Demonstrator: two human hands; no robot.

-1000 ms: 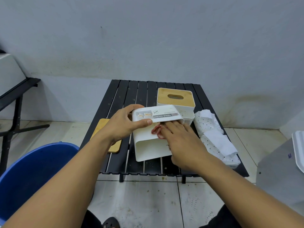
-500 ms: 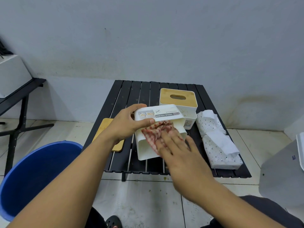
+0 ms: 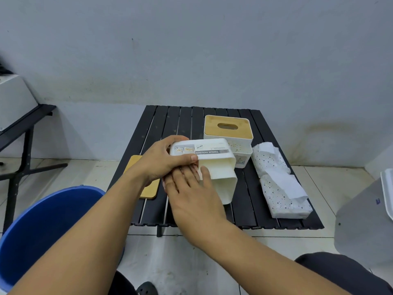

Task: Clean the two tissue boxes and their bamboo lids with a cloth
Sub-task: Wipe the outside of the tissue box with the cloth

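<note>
On the black slatted table (image 3: 185,120), at its 9 o'clock edge, a loose bamboo lid (image 3: 148,189) lies flat. Just right of it the left hand (image 3: 158,161) grips the lidless white tissue box (image 3: 221,173). The thumb lies across the labelled face and the fingers curl over the far edge, holding the box tilted above the table's centre. It looks like light, stiff, smooth plastic, so probably slippery; its end edges seem the safest hold. The right hand (image 3: 191,188) reaches in from 5 o'clock, fingers straight and flat against the box's near side. The cloth beneath them hardly shows. At 1 o'clock stands the second tissue box (image 3: 240,158), its lid (image 3: 228,129) on.
</note>
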